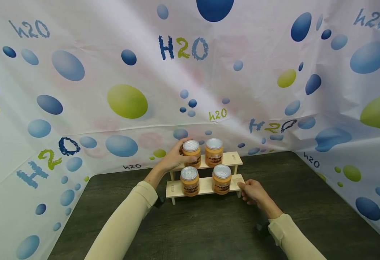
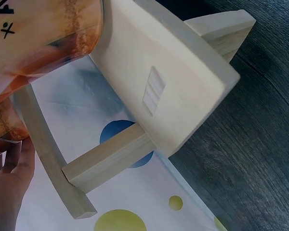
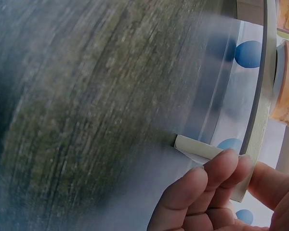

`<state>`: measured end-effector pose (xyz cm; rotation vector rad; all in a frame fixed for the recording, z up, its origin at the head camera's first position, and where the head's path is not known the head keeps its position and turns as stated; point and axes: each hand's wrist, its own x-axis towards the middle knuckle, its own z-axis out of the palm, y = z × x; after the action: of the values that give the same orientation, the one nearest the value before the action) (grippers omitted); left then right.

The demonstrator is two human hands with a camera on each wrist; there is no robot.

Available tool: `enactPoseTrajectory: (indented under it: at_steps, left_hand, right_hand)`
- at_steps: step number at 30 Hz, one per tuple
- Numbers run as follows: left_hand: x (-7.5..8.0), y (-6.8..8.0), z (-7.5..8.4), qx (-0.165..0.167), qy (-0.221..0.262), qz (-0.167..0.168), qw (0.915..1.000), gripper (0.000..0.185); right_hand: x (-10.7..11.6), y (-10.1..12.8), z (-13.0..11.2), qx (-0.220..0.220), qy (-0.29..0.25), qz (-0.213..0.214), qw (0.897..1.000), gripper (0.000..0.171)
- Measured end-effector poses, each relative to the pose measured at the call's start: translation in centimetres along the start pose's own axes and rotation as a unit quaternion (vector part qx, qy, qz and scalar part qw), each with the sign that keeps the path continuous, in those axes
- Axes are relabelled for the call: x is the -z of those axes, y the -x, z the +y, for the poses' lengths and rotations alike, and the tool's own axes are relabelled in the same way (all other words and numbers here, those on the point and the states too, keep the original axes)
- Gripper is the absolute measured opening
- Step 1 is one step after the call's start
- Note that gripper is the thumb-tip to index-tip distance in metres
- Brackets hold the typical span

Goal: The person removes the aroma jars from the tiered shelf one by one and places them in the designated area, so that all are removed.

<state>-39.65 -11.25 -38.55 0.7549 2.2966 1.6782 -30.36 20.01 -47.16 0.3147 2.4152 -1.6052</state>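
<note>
Our left hand (image 1: pixel 173 159) fingers curl round upright top-left jar (image 1: pixel 191 153); right hand (image 1: pixel 253 192) fingers pinch the rack (image 1: pixel 206 186) end, rack running left-right.

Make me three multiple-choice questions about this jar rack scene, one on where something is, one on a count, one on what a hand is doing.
1. Where is the jar that the left hand grips?
A. upper shelf, left
B. lower shelf, right
C. on the table

2. How many orange jars stand on the wooden rack?
A. two
B. four
C. six

3. What is the right hand doing?
A. lifting a lid
B. lying flat on the table
C. holding the right end of the lower shelf

Answers:
1 A, the fingers wrap the upper left jar.
2 B, two jars stand on each shelf.
3 C, the fingertips pinch the shelf end in the head and right wrist views.
</note>
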Motion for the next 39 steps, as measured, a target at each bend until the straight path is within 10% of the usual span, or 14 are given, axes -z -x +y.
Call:
enactPoseTrajectory:
  at_steps: [39]
  left_hand:
    - [-0.1, 1.0, 3.4, -0.017, -0.035, 0.023, 0.999, 0.081]
  right_hand:
    - [0.2, 0.6, 0.1, 0.005, 0.0, 0.006, 1.0, 0.027]
